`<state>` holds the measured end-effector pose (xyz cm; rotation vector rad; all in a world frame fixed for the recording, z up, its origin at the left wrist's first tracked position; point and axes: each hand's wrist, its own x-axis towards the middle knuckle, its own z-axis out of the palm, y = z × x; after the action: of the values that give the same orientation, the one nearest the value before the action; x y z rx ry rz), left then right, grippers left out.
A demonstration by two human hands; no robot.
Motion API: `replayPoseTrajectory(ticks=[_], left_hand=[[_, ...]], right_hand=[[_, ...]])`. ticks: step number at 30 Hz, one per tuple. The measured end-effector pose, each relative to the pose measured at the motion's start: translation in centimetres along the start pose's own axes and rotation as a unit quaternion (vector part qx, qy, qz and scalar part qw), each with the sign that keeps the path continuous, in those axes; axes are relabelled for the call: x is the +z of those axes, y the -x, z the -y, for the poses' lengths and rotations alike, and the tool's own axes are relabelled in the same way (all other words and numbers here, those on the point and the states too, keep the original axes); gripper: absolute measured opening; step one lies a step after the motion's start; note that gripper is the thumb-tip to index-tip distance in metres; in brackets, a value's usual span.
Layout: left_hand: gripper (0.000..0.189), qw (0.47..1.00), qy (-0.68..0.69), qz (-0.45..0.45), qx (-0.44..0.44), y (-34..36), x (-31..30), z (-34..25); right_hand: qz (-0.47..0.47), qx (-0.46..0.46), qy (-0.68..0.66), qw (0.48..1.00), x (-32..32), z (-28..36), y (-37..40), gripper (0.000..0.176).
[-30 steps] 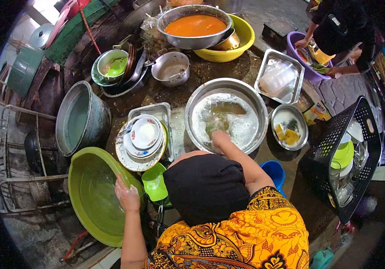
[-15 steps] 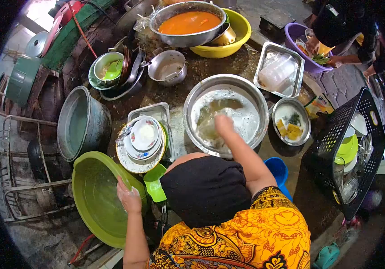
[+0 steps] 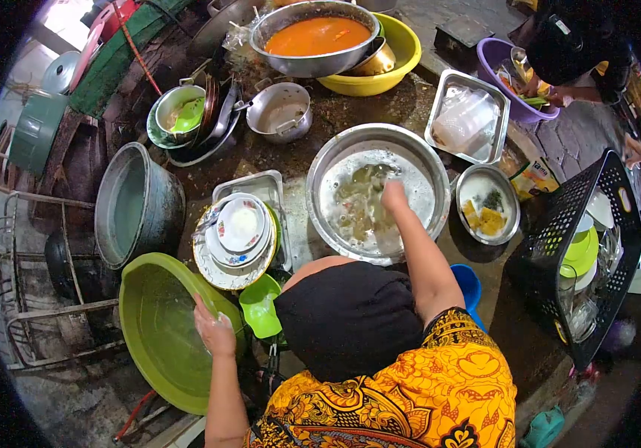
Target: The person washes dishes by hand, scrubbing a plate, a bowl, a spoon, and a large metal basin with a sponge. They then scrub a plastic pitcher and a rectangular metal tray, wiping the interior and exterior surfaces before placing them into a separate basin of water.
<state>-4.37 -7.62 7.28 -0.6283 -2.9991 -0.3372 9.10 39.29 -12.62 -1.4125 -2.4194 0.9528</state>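
Observation:
My left hand (image 3: 214, 330), with some foam on it, grips the near right edge of a tilted green basin (image 3: 135, 328). My right hand (image 3: 393, 196) reaches into a large metal basin (image 3: 316, 216) of cloudy, foamy water; its fingers are under the surface and hidden. Between the basins stand stacked plates and a bowl (image 3: 240, 225) on a metal tray (image 3: 282, 196). A light green scoop-like dish (image 3: 261, 305) lies beside the green basin. Right of the metal basin is a small metal bowl (image 3: 513, 213) with yellow sponge pieces and suds.
A black crate (image 3: 537, 261) of dishes stands at right. Behind are a pot (image 3: 279, 112), a rectangular tray (image 3: 432, 134) and a bowl of orange liquid (image 3: 317, 37). A grey tub (image 3: 175, 205) stands left. Another person's hand (image 3: 557, 97) is over a purple basin (image 3: 522, 112).
My right hand has moved slightly right and toward the back within the metal basin, and the foam has shifted. My left hand stays in place. The other person's hands have moved at the purple basin.

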Motion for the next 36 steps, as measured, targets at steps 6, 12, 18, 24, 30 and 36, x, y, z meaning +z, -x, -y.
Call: replayPoseTrajectory(ticks=[6,12,18,24,30,36], left_hand=[[0.077,1.0,-0.007,0.004,-0.007,-0.1,0.2,-0.1],[0.076,0.999,-0.019,0.02,-0.025,-0.2,0.1,-0.1],[0.076,0.999,-0.027,0.013,-0.016,-0.2,0.2,0.0],[0.079,1.0,-0.028,0.01,-0.005,-0.2,-0.1,0.0],[0.081,0.998,-0.018,0.043,-0.033,-0.3,-1.2,-0.8],[0.082,0.999,-0.013,0.03,-0.035,-0.4,-0.7,-0.3]], right_hand=[[-0.036,-0.128,0.018,0.991,1.4,3.9,-5.8,0.03],[0.115,-0.133,0.231,0.957,7.0,1.5,-6.6,0.022],[0.134,-0.137,0.282,0.94,-1.3,5.8,-3.6,0.019],[0.411,-0.224,0.342,0.815,-8.2,16.4,-5.8,0.035],[0.043,-0.395,0.253,0.882,-17.0,32.3,-18.1,0.034],[-0.286,-0.383,-0.001,0.878,-23.1,38.8,-16.0,0.046]])
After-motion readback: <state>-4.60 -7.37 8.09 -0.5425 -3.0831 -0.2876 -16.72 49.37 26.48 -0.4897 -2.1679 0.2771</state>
